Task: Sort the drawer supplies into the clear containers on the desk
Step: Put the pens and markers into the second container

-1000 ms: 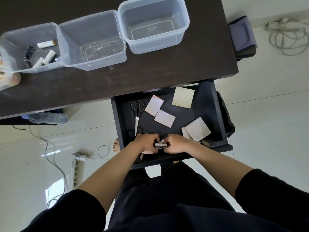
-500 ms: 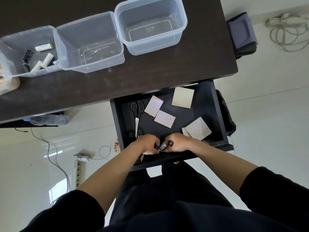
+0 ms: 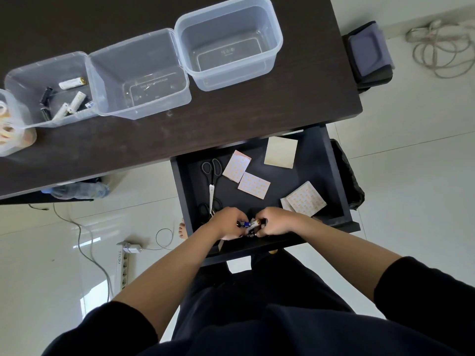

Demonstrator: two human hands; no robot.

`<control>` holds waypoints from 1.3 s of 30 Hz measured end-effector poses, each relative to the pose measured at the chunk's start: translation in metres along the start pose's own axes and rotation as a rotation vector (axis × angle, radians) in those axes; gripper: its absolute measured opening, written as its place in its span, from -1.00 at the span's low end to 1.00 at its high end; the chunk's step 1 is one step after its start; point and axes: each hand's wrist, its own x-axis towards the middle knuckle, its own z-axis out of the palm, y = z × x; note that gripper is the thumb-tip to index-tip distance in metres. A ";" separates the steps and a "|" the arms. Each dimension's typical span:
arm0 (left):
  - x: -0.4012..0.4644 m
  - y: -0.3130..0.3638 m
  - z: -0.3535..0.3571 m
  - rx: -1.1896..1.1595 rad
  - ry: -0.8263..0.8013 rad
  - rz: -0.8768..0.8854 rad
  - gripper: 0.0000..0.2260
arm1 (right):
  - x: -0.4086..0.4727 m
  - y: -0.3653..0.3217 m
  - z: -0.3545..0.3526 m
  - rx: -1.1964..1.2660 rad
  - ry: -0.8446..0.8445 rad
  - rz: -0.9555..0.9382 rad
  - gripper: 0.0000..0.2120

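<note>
The dark drawer point(image 3: 334, 181) is pulled out below the desk. At its front edge my left hand point(image 3: 227, 223) and my right hand point(image 3: 276, 222) meet, both closed around a small bunch of batteries point(image 3: 253, 225). Black-handled scissors point(image 3: 212, 176) lie at the drawer's left. A second pair of scissors point(image 3: 205, 209) is partly hidden by my left hand. Sticker sheets point(image 3: 253, 185) and a yellow note pad point(image 3: 281, 152) lie further in. Three clear containers stand on the desk: the left one point(image 3: 30, 73) holds several batteries, the middle one point(image 3: 108, 60) and the right one point(image 3: 272, 27) hold nothing.
A round tub with tape rolls point(image 3: 10, 127) stands at the desk's left edge. On the floor lie a power strip point(image 3: 123, 263) with cables, a plastic bottle point(image 3: 77, 191) under the desk and a coiled cord point(image 3: 442, 47). A dark bag point(image 3: 347, 176) hangs beside the drawer.
My hands stay together at the drawer's front. The batteries between them have turned from lying level to tilted, and more of them show between my fingers.
</note>
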 end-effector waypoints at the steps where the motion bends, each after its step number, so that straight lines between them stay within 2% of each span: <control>1: -0.001 0.000 0.000 -0.019 0.016 -0.003 -0.89 | 0.000 0.000 0.001 0.012 0.006 0.000 -0.89; 6: -0.007 0.002 -0.001 -0.126 0.080 -0.011 -0.94 | -0.001 -0.007 -0.002 0.084 -0.026 0.028 -0.83; 7: -0.008 0.003 -0.001 -0.160 0.099 -0.005 -0.97 | -0.001 -0.008 -0.002 0.071 -0.059 0.039 -0.86; 11: -0.012 0.009 -0.008 -0.257 0.188 0.011 -0.93 | -0.002 -0.014 -0.006 -0.055 -0.154 0.056 -0.73; 16: -0.018 0.016 -0.016 -0.289 0.288 0.050 -0.85 | -0.005 -0.013 -0.010 -0.080 -0.116 0.013 -0.77; 20: -0.024 0.014 -0.022 -0.295 0.350 0.063 -0.86 | -0.009 -0.010 -0.009 -0.015 -0.082 -0.026 -0.81; 23: -0.031 0.010 -0.026 -0.322 0.348 0.048 -0.86 | -0.014 -0.008 -0.008 0.058 -0.006 -0.015 -0.77; 26: -0.035 0.004 -0.031 -0.332 0.378 0.035 -0.91 | -0.020 -0.009 -0.010 0.150 0.133 -0.031 -0.84; 28: -0.039 0.000 -0.038 -0.346 0.403 0.033 -0.86 | -0.023 -0.014 -0.017 0.185 0.217 -0.061 -0.86; 30: -0.044 -0.005 -0.046 -0.393 0.425 0.032 -0.86 | -0.028 -0.028 -0.027 0.214 0.287 -0.087 -0.79; 34: -0.063 -0.016 -0.072 -0.505 0.531 0.052 -0.87 | -0.037 -0.080 -0.055 0.276 0.398 -0.176 -0.83; 39: -0.108 -0.048 -0.124 -0.588 0.700 0.081 -0.82 | -0.038 -0.175 -0.088 0.189 0.495 -0.287 -0.88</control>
